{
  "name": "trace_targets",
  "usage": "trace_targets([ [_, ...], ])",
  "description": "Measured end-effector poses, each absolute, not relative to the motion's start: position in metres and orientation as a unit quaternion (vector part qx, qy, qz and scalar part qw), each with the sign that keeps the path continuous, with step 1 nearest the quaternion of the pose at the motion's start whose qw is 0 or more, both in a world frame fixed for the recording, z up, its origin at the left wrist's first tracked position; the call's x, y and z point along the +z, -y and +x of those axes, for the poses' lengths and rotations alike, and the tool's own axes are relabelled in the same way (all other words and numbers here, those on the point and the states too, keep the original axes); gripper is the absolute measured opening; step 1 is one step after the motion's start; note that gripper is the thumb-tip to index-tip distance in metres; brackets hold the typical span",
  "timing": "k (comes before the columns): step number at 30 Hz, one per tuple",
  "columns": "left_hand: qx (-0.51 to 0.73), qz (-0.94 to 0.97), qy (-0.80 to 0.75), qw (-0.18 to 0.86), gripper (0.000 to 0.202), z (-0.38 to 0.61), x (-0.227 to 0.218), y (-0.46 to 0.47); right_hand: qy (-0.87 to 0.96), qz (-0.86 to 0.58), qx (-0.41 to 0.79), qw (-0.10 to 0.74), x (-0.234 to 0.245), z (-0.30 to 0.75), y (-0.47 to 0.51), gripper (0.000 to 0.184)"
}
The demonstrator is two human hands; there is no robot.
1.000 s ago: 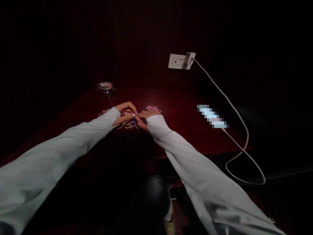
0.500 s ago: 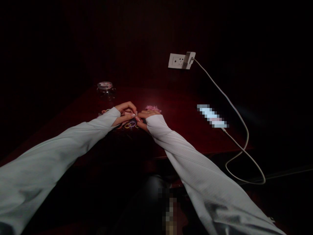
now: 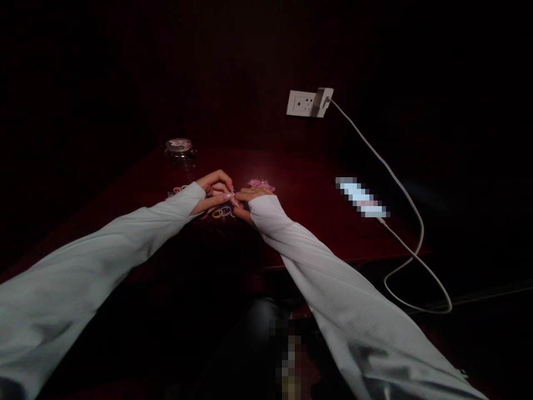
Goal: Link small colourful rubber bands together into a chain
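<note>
While the glossy dark-red table [image 3: 308, 233] lay unchanged, the left hand [image 3: 213, 189] had arched slightly higher beside the right hand [image 3: 250, 199], seemingly little advancing the close work. Both were midway between front and back edges, with sideways room toward a pixelated pale slab [image 3: 361, 198] near the right edge. A clear round jar [image 3: 179, 146] stood by the far-left corner, a glittery pink heap [image 3: 261, 184] just beyond the right hand, thin coloured rings [image 3: 220, 213] near the left. Both hands' fingertips apparently pinched one tiny pale piece [image 3: 233, 194], its kind unclear.
</note>
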State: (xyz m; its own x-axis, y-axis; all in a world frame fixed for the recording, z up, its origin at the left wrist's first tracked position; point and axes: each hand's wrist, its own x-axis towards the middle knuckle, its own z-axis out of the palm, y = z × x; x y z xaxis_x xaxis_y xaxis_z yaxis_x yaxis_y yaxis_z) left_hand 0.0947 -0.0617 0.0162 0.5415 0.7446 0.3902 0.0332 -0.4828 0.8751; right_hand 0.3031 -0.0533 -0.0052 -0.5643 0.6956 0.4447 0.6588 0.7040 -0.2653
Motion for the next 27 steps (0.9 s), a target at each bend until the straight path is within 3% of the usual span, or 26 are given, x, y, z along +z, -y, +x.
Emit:
trace_targets([
  [27, 0.401, 0.757, -0.255, 0.449, 0.032, 0.0936, 0.0176, 0.0606, 0.883, -0.389, 0.052, 0.257, -0.0051, 0.3013, 0.0507, 0.022],
])
